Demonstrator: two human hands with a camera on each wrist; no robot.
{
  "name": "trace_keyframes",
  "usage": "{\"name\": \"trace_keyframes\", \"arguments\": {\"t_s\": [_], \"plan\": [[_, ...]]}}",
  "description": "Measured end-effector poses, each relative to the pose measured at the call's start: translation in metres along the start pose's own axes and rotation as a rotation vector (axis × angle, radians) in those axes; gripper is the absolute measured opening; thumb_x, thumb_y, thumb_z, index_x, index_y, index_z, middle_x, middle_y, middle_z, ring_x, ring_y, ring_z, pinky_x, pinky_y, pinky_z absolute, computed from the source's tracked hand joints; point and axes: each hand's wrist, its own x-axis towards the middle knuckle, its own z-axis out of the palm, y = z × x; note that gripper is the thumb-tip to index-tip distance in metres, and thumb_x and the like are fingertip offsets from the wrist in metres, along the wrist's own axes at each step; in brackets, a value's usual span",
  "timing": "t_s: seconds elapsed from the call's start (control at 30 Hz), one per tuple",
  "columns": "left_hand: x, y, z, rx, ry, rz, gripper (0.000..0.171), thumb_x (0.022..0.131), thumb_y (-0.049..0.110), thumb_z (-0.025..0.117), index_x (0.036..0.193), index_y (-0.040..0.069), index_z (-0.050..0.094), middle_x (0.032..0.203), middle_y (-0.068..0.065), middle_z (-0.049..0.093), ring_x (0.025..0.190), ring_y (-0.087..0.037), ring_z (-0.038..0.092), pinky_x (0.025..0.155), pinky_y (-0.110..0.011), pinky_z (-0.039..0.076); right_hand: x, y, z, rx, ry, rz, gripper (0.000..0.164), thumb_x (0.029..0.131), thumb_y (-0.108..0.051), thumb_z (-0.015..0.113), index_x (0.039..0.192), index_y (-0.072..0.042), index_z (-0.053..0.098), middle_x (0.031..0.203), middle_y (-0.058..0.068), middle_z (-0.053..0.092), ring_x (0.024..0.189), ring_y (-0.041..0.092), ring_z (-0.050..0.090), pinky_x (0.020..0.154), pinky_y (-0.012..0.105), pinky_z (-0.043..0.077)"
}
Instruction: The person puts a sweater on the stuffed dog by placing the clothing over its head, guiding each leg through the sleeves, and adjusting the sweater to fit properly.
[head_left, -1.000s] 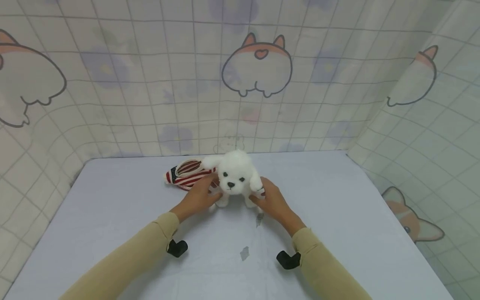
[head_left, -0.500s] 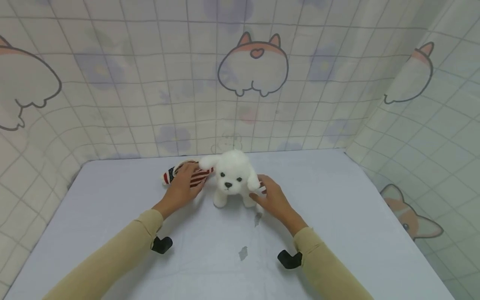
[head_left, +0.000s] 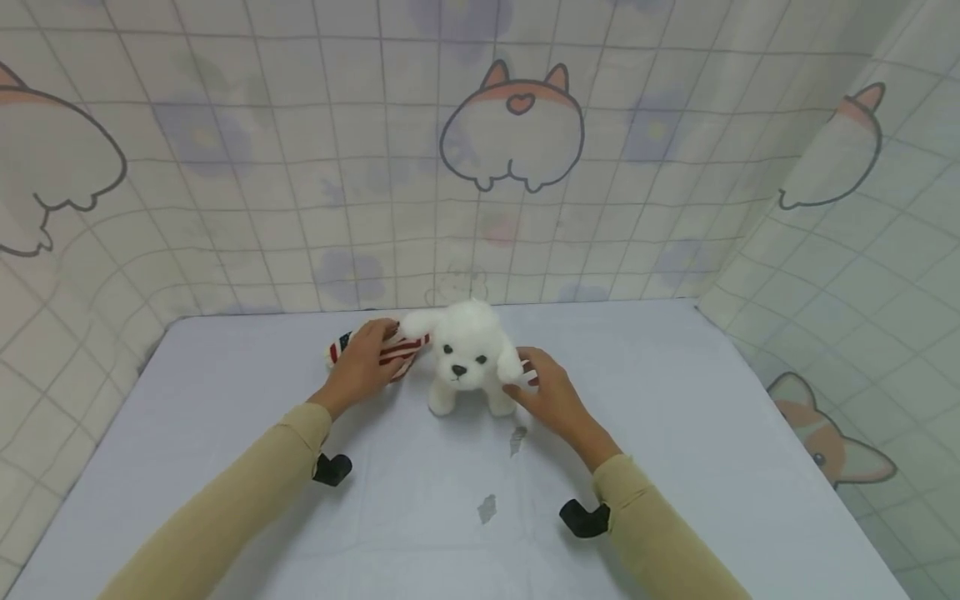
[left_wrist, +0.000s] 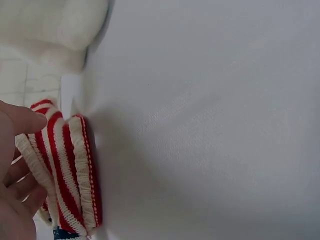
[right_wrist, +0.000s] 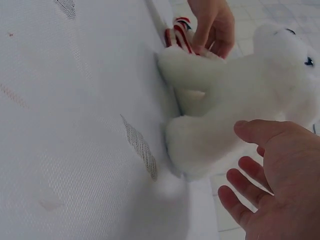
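A white plush dog (head_left: 467, 354) stands upright near the table's back edge, facing the head camera. Left of it lies a small knitted sweater (left_wrist: 65, 170), striped red and cream, with cream ribbed edges and a navy part. My left hand (head_left: 363, 362) grips this sweater, thumb on one side and fingers at a ribbed edge. On the dog's other flank is my right hand (head_left: 553, 398), its thumb at the plush body and its fingers loosely spread, as the right wrist view shows (right_wrist: 280, 175). Part of the sweater is hidden under my left hand.
A pale cloth covers the table (head_left: 420, 517), with two small grey patches (head_left: 487, 508) in front of the dog. Behind and beside it hangs a gridded curtain (head_left: 337, 192) printed with corgis.
My left hand has left the dog's side and moved left onto the striped sweater, which it now grips. The right hand has stayed by the dog, and the dog stands in place.
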Motion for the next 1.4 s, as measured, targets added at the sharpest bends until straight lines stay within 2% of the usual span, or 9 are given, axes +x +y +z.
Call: {"name": "trace_keyframes", "arguments": {"t_s": [0.23,0.53,0.63,0.8,0.9,1.1,1.2,1.3,1.4], "plan": [[0.01,-0.006,0.004,0.042,-0.046,-0.042,0.052,0.092,0.019,0.065,0.136,0.002,0.043,0.137,-0.017,0.052,0.124,-0.031,0.052,0.104,-0.047,0.044,0.004,-0.002,0.002,-0.001,-0.005,-0.003,0.054,0.086,-0.02,0.073,0.132,-0.006,0.051,0.123,0.01,0.06,0.109,0.025,0.059,0.087,0.039,0.056],[0.012,-0.014,0.004,0.095,-0.041,-0.004,0.05,0.092,0.014,0.063,0.135,-0.006,0.049,0.138,-0.023,0.053,0.129,-0.037,0.05,0.105,-0.05,0.043,0.007,-0.006,0.005,0.016,-0.025,-0.01,0.055,0.086,-0.021,0.074,0.133,-0.006,0.05,0.126,0.01,0.059,0.113,0.025,0.058,0.088,0.04,0.056],[0.012,-0.015,0.0,0.044,-0.066,-0.034,0.05,0.094,0.013,0.059,0.138,-0.005,0.046,0.143,-0.022,0.049,0.131,-0.036,0.048,0.106,-0.049,0.043,0.007,-0.009,0.004,0.024,-0.03,-0.012,0.055,0.086,-0.019,0.074,0.133,-0.005,0.05,0.128,0.012,0.058,0.114,0.027,0.058,0.088,0.041,0.056],[0.01,-0.016,-0.012,-0.078,-0.11,-0.128,0.057,0.097,0.018,0.053,0.147,-0.002,0.034,0.152,-0.022,0.036,0.139,-0.038,0.037,0.113,-0.052,0.033,0.008,-0.013,0.002,0.024,-0.05,0.005,0.057,0.085,-0.019,0.074,0.134,-0.004,0.048,0.13,0.013,0.057,0.118,0.028,0.057,0.089,0.043,0.055],[0.007,-0.016,-0.022,-0.116,-0.111,-0.144,0.056,0.098,0.021,0.054,0.146,-0.001,0.035,0.147,-0.024,0.042,0.137,-0.038,0.04,0.113,-0.053,0.033,0.009,-0.016,0.002,0.024,-0.061,0.008,0.06,0.085,-0.02,0.075,0.136,-0.005,0.047,0.131,0.012,0.056,0.119,0.028,0.056,0.09,0.043,0.055],[0.005,-0.013,-0.036,-0.13,-0.056,-0.114,0.045,0.097,0.024,0.055,0.135,0.001,0.046,0.128,-0.022,0.057,0.116,-0.034,0.054,0.098,-0.049,0.045,0.008,-0.019,0.0,0.053,-0.069,0.008,0.072,0.082,-0.025,0.078,0.141,-0.008,0.041,0.138,0.01,0.052,0.122,0.028,0.053,0.092,0.043,0.053],[0.005,-0.01,-0.043,-0.161,-0.028,-0.1,0.034,0.097,0.025,0.057,0.124,0.005,0.051,0.11,-0.016,0.061,0.097,-0.028,0.055,0.082,-0.041,0.048,0.008,-0.021,-0.002,0.075,-0.062,-0.002,0.079,0.079,-0.027,0.08,0.143,-0.009,0.039,0.142,0.01,0.048,0.125,0.028,0.051,0.093,0.044,0.052],[0.003,-0.006,-0.051,-0.217,-0.012,-0.096,0.033,0.097,0.026,0.058,0.123,0.009,0.051,0.107,-0.012,0.061,0.093,-0.025,0.056,0.078,-0.035,0.047,0.007,-0.023,-0.004,0.093,-0.055,-0.018,0.083,0.077,-0.029,0.081,0.145,-0.009,0.037,0.143,0.009,0.047,0.127,0.029,0.05,0.096,0.045,0.051],[0.002,-0.002,-0.059,-0.274,-0.001,-0.099,0.034,0.097,0.027,0.058,0.126,0.01,0.051,0.112,-0.013,0.063,0.096,-0.025,0.059,0.079,-0.036,0.049,0.007,-0.025,-0.005,0.11,-0.049,-0.024,0.085,0.076,-0.032,0.082,0.145,-0.011,0.036,0.143,0.008,0.048,0.127,0.028,0.05,0.097,0.044,0.05]]}}
